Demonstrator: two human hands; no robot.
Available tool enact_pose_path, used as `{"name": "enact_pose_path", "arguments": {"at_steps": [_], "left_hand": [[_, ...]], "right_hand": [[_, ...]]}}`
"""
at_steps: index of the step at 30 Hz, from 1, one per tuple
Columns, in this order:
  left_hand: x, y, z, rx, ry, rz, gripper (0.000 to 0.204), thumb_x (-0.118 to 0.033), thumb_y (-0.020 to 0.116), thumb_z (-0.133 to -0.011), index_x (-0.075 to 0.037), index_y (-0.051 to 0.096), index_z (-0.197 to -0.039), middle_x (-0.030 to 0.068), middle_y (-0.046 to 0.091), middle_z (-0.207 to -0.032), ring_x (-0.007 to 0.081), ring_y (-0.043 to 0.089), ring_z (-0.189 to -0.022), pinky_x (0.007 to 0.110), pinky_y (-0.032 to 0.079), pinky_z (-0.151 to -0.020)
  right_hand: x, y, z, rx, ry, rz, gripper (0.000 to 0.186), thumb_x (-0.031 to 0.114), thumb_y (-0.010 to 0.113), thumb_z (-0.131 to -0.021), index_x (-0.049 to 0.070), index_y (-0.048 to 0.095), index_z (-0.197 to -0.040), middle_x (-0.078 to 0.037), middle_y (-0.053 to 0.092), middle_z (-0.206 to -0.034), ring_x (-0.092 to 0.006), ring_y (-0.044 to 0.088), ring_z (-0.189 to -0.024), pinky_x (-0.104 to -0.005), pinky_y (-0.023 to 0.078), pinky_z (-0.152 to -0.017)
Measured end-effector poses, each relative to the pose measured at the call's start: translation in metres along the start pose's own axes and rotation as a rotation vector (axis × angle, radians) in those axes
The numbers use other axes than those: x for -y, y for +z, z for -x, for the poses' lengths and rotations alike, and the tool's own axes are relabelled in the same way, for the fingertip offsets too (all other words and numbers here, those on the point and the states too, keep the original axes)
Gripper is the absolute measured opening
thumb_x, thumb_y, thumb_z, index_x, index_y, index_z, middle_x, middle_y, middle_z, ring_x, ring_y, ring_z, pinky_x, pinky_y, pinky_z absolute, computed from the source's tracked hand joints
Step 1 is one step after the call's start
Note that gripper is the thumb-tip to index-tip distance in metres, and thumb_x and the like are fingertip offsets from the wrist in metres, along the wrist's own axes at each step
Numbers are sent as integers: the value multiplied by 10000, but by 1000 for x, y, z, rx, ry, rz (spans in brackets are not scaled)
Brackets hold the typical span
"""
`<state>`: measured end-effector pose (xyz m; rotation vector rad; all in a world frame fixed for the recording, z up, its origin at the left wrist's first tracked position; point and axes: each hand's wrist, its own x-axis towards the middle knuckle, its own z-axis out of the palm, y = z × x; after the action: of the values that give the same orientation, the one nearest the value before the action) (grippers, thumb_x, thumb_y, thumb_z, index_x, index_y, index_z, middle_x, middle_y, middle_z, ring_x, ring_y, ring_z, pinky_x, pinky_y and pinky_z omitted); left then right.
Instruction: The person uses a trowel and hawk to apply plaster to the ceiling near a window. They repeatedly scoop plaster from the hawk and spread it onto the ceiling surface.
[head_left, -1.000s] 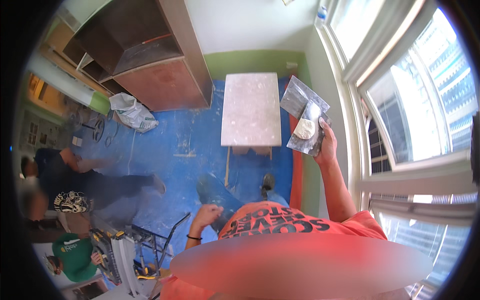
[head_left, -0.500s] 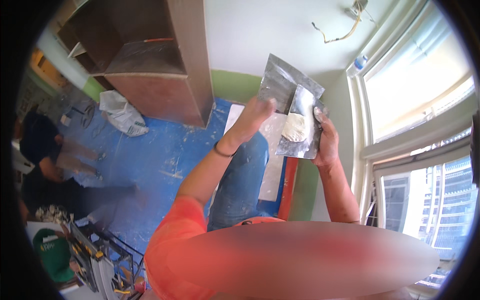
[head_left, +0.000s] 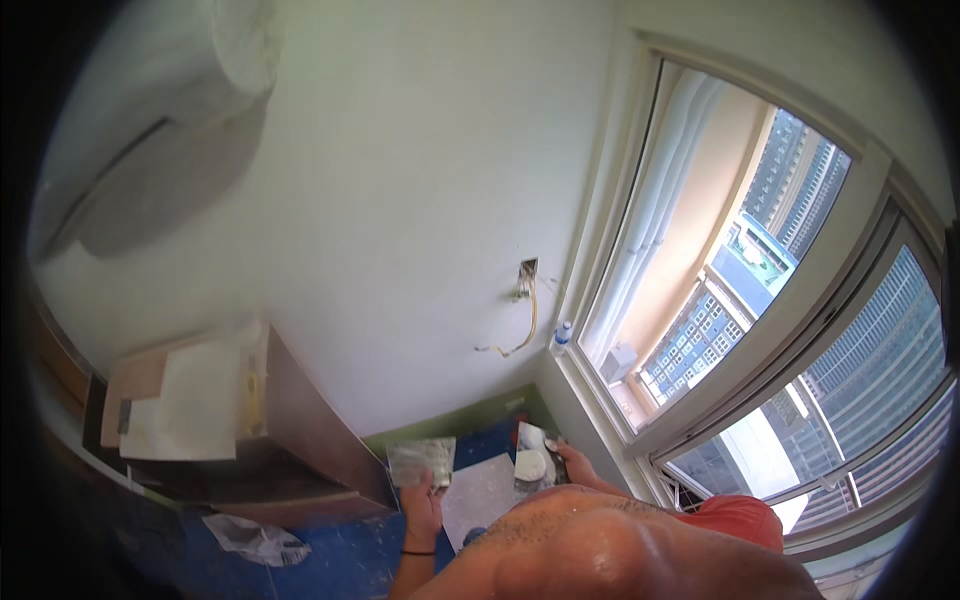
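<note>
Low in the picture, my left hand (head_left: 422, 498) grips a wide metal scraper (head_left: 416, 456) by its near side, with some pale smears on the blade. To its right, my right hand (head_left: 568, 460) is closed on a second metal blade (head_left: 530, 440) that carries a lump of white putty (head_left: 529, 466). The two blades are apart, with a pale board (head_left: 475, 500) showing below and between them. My torso hides part of my right arm and the board.
A wooden cabinet (head_left: 300, 420) stands at the left, near a white bag (head_left: 250, 537) on the blue floor (head_left: 350, 550). Wires (head_left: 532, 320) hang from a wall box. A window (head_left: 720, 270) fills the right, with a bottle (head_left: 562, 335) on its sill. A white bulky fixture (head_left: 160, 130) is high left.
The view has tilted up toward the wall and window. My left hand has taken hold of the upper scraper and moved it left, apart from the putty-laden blade in my right hand.
</note>
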<state>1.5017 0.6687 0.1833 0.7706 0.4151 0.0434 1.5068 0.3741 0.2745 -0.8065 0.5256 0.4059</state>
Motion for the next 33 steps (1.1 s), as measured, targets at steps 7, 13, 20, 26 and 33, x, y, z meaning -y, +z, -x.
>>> {"name": "enact_pose_path", "arguments": {"at_steps": [7, 13, 20, 26, 33], "left_hand": [[-83, 106, 47, 94, -39, -260, 402, -33, 597, -982, -19, 481, -1367, 103, 637, -1233, 232, 683, -1018, 388, 587, -816], [-112, 197, 11, 240, 370, -801, 420, -64, 611, -986, 3, 471, -1376, 80, 628, -1230, 141, 626, -1037, 273, 520, -872], [-115, 280, -15, 585, -53, -23, 443, -270, 589, -1034, -20, 478, -1381, 72, 645, -1187, 154, 665, -1006, 322, 576, -850], [-48, 303, -52, 1028, -660, -128, 465, -305, 583, -1035, -27, 478, -1393, 69, 672, -1104, 148, 683, -902, 319, 598, -763], [-50, 272, -83, 669, -484, -434, 400, -286, 590, -1033, -12, 501, -1311, 93, 655, -1167, 170, 684, -988, 349, 598, -854]], "right_hand": [[65, 61, 52, -116, -120, -65, 363, 257, 362, -1069, 38, 548, -1291, -157, 672, -1207, -320, 689, -1059, -506, 547, -978], [105, 40, 25, 118, -304, -367, 375, 246, 382, -1062, 22, 531, -1323, -153, 658, -1241, -324, 671, -1109, -510, 534, -1005], [146, 28, 2, 215, -264, -403, 363, 231, 412, -1056, 20, 537, -1323, -152, 651, -1268, -315, 662, -1134, -498, 538, -1003], [157, 45, -20, 267, -246, -442, 336, 217, 454, -1034, 33, 558, -1296, -132, 671, -1216, -294, 671, -1103, -457, 541, -990], [235, 11, -10, 100, -537, -491, 354, 248, 487, -1026, 49, 563, -1309, -128, 663, -1250, -296, 660, -1134, -467, 514, -1032]]}}
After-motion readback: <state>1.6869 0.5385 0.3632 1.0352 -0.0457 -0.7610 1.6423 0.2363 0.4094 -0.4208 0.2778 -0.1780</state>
